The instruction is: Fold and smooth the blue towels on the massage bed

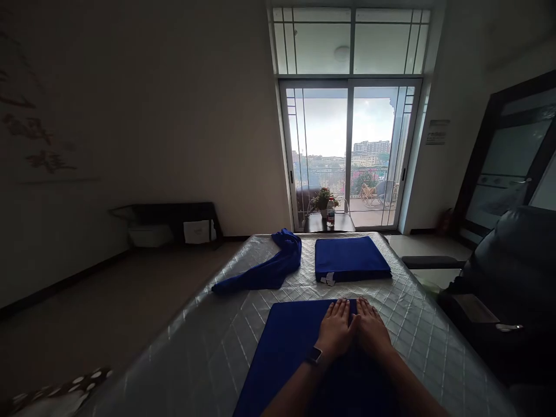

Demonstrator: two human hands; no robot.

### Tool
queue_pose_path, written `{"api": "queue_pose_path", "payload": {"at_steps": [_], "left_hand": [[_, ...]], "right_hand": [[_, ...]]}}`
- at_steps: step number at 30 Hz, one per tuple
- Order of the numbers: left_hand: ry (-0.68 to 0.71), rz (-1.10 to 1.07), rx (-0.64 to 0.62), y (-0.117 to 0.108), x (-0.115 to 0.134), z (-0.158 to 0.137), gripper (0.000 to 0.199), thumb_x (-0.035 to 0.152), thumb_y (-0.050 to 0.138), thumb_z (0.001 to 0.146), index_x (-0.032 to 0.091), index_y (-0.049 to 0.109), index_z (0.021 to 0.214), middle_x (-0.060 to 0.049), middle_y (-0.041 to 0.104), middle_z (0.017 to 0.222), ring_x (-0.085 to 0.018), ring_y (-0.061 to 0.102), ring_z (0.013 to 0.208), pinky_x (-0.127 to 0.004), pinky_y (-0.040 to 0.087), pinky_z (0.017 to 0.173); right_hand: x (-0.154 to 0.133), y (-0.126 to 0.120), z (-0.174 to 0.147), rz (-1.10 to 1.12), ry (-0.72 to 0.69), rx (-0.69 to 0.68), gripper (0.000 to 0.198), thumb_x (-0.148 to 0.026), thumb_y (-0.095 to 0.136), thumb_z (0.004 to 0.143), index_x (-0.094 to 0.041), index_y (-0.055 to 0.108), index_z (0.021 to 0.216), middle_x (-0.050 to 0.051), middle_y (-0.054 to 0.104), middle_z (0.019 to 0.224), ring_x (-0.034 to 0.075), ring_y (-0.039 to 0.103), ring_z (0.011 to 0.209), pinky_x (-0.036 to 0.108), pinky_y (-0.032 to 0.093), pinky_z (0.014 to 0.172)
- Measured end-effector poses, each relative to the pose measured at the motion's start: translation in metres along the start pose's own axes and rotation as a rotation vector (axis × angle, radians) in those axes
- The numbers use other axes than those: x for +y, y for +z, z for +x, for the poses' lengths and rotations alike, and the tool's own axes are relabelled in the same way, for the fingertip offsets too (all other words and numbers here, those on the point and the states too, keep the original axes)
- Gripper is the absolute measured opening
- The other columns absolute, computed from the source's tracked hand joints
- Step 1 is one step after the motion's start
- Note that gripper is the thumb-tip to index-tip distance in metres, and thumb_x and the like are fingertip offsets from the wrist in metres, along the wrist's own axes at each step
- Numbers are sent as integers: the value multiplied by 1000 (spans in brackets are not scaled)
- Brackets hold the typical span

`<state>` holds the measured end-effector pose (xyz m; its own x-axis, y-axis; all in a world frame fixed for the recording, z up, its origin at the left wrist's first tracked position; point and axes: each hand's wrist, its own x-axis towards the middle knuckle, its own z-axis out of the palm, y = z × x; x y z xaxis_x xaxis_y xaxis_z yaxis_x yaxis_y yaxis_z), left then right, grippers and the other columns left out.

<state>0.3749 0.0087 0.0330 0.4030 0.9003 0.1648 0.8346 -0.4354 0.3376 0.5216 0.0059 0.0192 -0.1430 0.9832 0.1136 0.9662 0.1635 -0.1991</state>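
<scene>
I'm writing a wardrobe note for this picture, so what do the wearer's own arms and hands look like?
The left hand and right hand wear no gloves. Left forearm and right forearm show no sleeves; the left one has a dark-banded watch with a squarish face.

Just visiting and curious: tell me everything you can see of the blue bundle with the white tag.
The blue bundle looks like plain cloth, folded flat into a rectangle. Its near edge looks thick and layered, and a white tag sticks out near the left front corner, any print too small to read. It rests on the silvery quilted surface, right of the crumpled blue cloth; nobody is touching it.
</scene>
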Motion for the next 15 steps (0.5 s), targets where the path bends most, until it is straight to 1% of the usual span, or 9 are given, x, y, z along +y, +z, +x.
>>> {"api": "queue_pose_path", "payload": {"at_steps": [2,4,6,9,12,15], "left_hand": [[-50,41,9,-8,-18,-9,80,63,10,106,13,35,163,-13,35,169,-28,24,160,-50,23,132],[-105,78,12,-17,-38,-18,80,63,9,106,14,35,163,-12,35,169,-28,25,159,-51,24,131],[-155,123,8,-28,-61,-29,82,63,8,106,12,36,163,-13,35,169,-28,25,159,-50,24,131],[-233,193,11,-45,-102,-49,87,65,8,105,6,37,161,-17,36,169,-29,26,159,-49,23,131],[-306,233,47,-58,-141,-69,85,64,10,106,5,39,160,-18,38,168,-30,28,158,-48,24,130],[-347,219,81,-64,-164,-82,83,63,11,107,6,39,160,-18,37,168,-29,29,158,-48,26,129]], "right_hand": [[-4,-6,-1,35,24,-20,69,-39,19,105,-1,28,163,16,24,171,24,17,161,44,18,130],[-6,-10,-1,58,42,-33,71,-41,18,105,-1,26,163,15,23,172,23,15,161,43,16,131],[-7,-13,-2,68,48,-41,71,-42,18,105,-2,25,163,14,22,172,22,13,161,41,14,131],[-6,-13,-2,64,47,-48,71,-42,18,105,-3,25,163,12,19,173,21,13,161,41,13,131],[-6,-11,-1,60,43,-43,71,-41,18,104,-2,25,163,12,19,173,21,13,161,41,13,131],[-7,-8,0,54,38,-31,71,-41,19,104,-2,26,163,13,21,173,21,14,161,41,14,131]]}}
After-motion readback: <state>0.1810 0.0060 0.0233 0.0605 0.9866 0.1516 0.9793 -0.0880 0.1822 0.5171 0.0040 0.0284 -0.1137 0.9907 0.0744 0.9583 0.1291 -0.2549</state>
